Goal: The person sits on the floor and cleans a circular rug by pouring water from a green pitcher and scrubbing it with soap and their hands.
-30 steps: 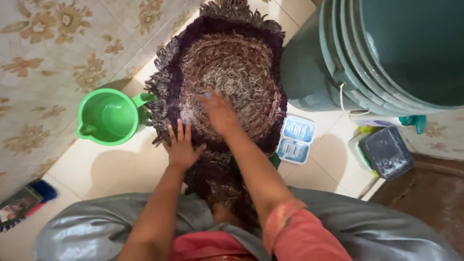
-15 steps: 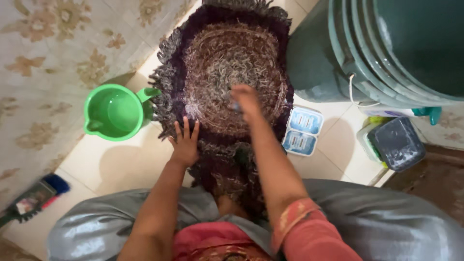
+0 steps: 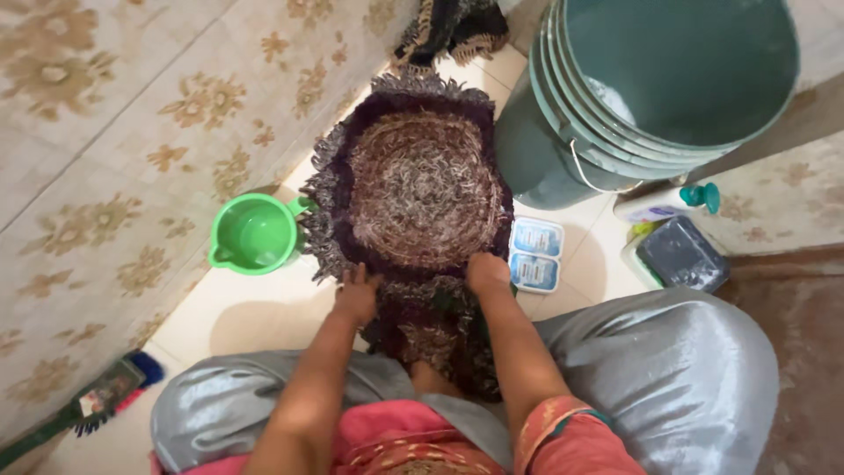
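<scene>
The person squats on the floor and works on a round, fringed rug (image 3: 420, 189). It is dark purple at the edge and brownish in the middle. It looks wet, and I think this is the washing step, where the rug is pressed and rubbed by hand.

Both hands sit on the near edge of the rug. The left hand (image 3: 358, 295) is bent, with its fingers curled down onto the fringe. The right hand (image 3: 486, 271) looks closed, like a fist, and pushes down on the rug. I cannot tell if either hand truly grabs the cloth or only presses it.

Most of the rug lies in front of the hands, away from the body. A small part of it hangs down between the arms, near the knees.

Working the far part of the rug would call for a long reach forward, or for pulling the rug closer.

A green jug (image 3: 253, 234) stands just to the left of the left hand, touching the rug's fringe. A blue and white pack (image 3: 534, 253) lies just to the right of the right hand. Big teal buckets (image 3: 615, 97) stand farther ahead on the right. A scrub brush (image 3: 97, 400) lies well off to the left, back near the body.
</scene>
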